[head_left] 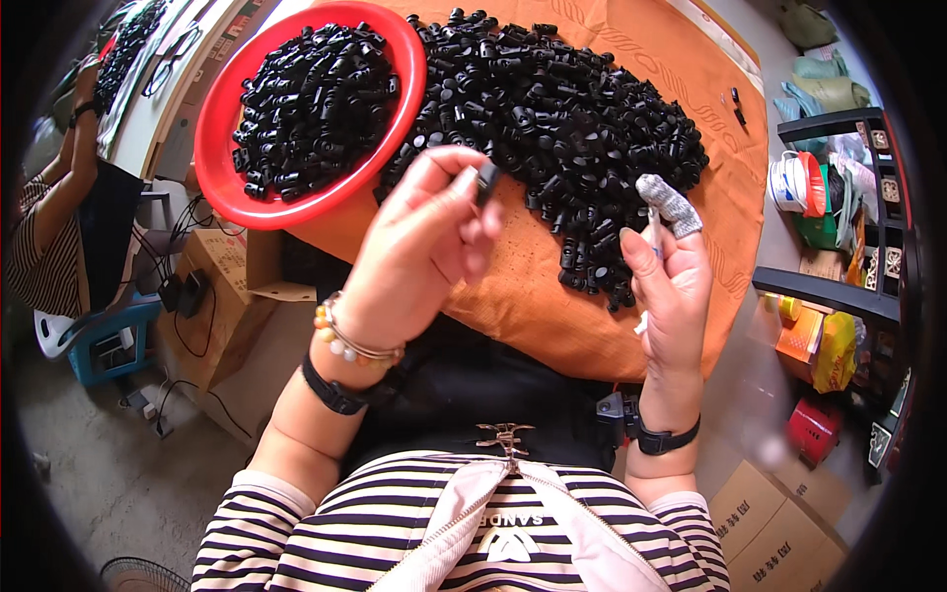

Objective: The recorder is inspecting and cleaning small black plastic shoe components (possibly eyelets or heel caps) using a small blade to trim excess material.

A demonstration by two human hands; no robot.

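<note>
My left hand (424, 232) is raised over the near side of the table, thumb and fingertips pinching a small black plastic piece (487, 181) that looks like a cord lock. To its right my right hand (671, 271) is closed on a thin pale tool (654, 229), whose kind I cannot make out. A grey knitted finger cover (671, 205) sits over a fingertip of that hand. Beyond both hands spreads a big heap of similar black pieces (562, 118). A red basin (419, 89) at the left holds many more of them.
An orange cloth (464, 321) covers the table. On the right stands a dark shelf rack (829, 306) with bags, and cardboard boxes (779, 533) are at the lower right. Another person (59, 207) sits at the far left, near a blue stool (113, 340) and cables.
</note>
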